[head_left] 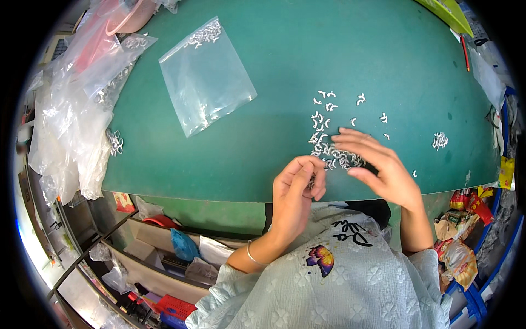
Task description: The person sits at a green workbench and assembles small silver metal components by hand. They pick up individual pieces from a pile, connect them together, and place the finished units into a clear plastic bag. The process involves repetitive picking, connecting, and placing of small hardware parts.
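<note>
- From my remote seat, the desk point(263, 159) reads as flat teal green, darker along its near edge.
- Small silvery-white metal pieces point(334, 148) speckle the desk's near right part; a tight white cluster point(440, 140) sits toward its right edge.
- A clear plastic bag point(205, 77) near the far left lets the green show through, with a silver glint in its top corner.
- Milky-clear bags point(76, 109) spill over the left edge, pink showing behind them.
- I see a pale blue floral-textured top point(329, 285) with a purple, orange and yellow butterfly and black script.
- A thin silver bangle point(253, 256) circles the left wrist.
- A yellow-green tray point(446, 13) sits at the far right corner.
</note>
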Demonstrator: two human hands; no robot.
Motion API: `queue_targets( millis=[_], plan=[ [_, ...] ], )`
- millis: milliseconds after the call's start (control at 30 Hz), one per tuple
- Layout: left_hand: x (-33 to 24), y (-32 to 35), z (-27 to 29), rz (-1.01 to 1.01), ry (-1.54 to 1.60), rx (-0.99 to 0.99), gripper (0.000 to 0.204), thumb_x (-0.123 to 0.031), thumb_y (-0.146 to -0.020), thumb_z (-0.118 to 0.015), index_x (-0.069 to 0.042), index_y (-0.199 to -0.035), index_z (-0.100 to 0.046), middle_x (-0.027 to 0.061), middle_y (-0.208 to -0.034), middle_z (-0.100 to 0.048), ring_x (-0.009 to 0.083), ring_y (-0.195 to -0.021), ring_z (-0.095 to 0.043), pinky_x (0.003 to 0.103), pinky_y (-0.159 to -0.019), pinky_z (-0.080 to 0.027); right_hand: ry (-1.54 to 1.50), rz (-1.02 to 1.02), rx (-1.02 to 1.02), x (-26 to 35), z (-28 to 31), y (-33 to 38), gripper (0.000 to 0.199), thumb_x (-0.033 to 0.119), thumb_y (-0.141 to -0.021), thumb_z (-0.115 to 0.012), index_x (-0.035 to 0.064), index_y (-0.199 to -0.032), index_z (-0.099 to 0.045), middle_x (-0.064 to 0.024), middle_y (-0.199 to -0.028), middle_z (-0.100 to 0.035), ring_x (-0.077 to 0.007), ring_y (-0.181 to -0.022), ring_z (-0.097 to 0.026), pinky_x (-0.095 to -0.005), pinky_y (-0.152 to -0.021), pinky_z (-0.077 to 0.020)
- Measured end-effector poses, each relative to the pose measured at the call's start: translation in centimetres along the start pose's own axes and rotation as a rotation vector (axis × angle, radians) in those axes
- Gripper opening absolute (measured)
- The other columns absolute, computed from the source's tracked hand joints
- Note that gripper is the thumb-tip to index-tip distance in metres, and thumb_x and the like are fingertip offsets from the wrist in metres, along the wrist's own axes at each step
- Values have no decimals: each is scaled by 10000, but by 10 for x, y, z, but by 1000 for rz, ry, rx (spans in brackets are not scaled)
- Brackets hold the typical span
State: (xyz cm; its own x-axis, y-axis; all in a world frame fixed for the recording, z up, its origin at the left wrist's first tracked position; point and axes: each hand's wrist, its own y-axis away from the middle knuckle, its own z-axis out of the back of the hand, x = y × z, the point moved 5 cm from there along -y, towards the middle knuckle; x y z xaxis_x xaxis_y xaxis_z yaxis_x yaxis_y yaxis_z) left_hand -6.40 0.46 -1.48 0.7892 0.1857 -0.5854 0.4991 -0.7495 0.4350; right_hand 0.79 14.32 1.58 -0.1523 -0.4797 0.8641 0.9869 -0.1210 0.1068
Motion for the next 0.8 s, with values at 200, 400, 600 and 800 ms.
queue_targets(
  millis=[200, 400, 600, 800],
  plan=[
    [0, 0, -6, 8, -4, -1, 191, -144, -938, -424, 18, -973, -520, 9, -654, -411, 79, -577, -340, 217, -517, -283, 409, -21, -238, -9, 16, -36, 539, 243, -803, -621, 25, -1261, -441, -134, -1359, -403, -304, -1306, -302, -428, -1069, -253],
    [-1, 3, 3, -29, -29, -49, 168, -111, -936, -423, 17, -986, -520, 0, -644, -392, 77, -573, -323, 220, -511, -274, 394, 40, 7, 10, -6, -23, 522, 224, -787, -640, 30, -1240, -468, -121, -1324, -445, -290, -1290, -335, -408, -1063, -282],
    [-1, 1, 4, -34, -26, -15, 146, -89, -930, -433, 12, -986, -522, -10, -643, -376, 72, -575, -317, 214, -508, -262, 341, -26, -209, -3, 28, -19, 522, 203, -806, -624, 36, -1265, -440, -129, -1336, -430, -293, -1294, -331, -418, -1066, -265],
    [2, 4, 2, -21, -12, -51, 153, -97, -939, -445, 18, -996, -528, -40, -621, -343, 49, -545, -281, 211, -489, -240, 422, -5, -12, 7, -3, -8, 610, 230, -797, -633, 19, -1312, -383, -123, -1372, -391, -301, -1298, -320, -434, -1069, -263]
  ],
)
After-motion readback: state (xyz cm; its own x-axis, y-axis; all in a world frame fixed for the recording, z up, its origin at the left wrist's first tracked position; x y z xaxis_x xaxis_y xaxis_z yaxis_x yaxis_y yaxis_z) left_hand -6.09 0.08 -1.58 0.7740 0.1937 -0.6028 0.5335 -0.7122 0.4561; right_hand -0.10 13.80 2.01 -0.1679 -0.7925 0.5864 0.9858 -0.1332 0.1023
